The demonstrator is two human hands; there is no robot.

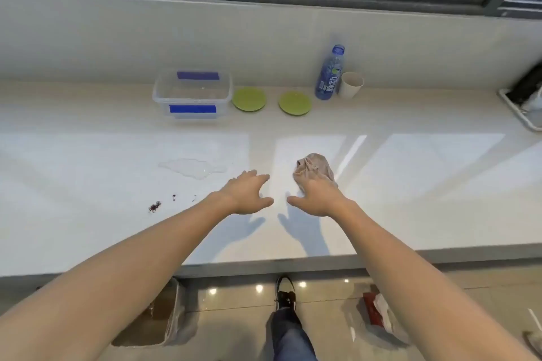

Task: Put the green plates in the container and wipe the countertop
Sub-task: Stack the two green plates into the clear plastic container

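Both hands out over the tabletop (381, 184) — plates not yet in the box.

The clear container (192, 94) sits at the back, the two green plates (249, 99) (294, 103) just to its right, straight ahead of both hands. The right hand (318, 196), fingers relaxed, touches the crumpled cloth (315, 167) — the left hand (249, 195) is released, and the spill (190, 167) lies nearer it.

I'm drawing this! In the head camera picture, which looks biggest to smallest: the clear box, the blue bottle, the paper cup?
1. clear box
2. blue bottle
3. paper cup
All stand about equally far back, so the order seems safe.
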